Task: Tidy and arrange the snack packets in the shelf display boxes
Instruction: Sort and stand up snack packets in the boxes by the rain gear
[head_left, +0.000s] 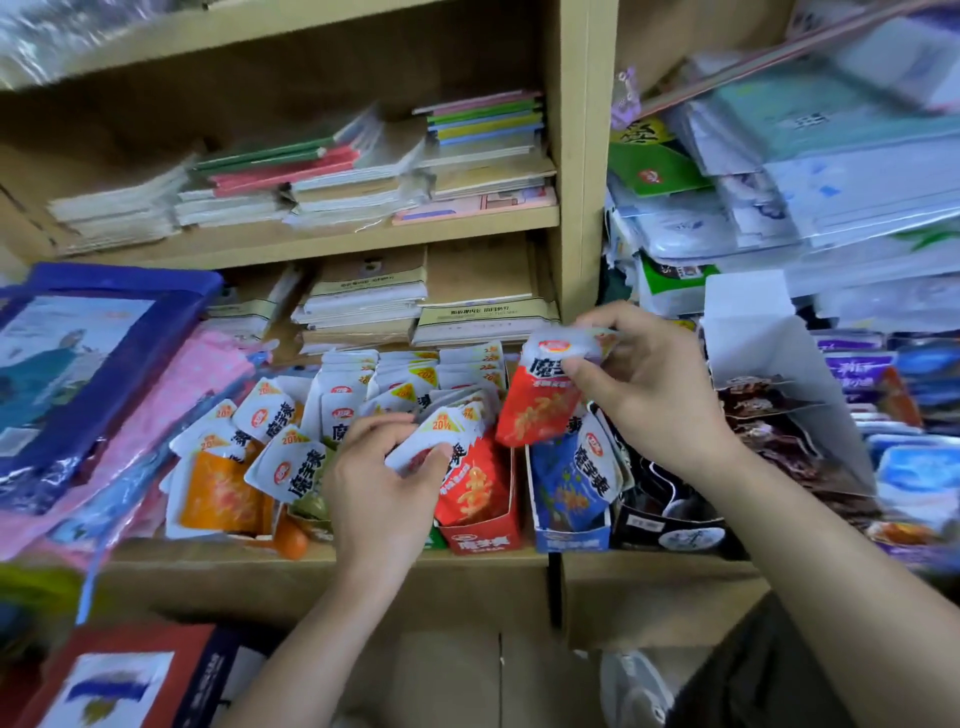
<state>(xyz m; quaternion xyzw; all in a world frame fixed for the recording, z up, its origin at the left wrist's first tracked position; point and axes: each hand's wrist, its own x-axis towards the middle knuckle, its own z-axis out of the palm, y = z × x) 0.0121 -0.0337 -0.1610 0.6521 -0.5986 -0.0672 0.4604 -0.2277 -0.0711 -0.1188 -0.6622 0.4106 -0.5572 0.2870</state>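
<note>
Left hand, right hand grip packets over shelf.

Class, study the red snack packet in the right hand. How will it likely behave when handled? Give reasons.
Probably floppy: the red packet bends in the pinch of the right hand. Likely light: that pinch alone holds it up by its top. Its glossy film looks slippery, so it may slide.
</note>
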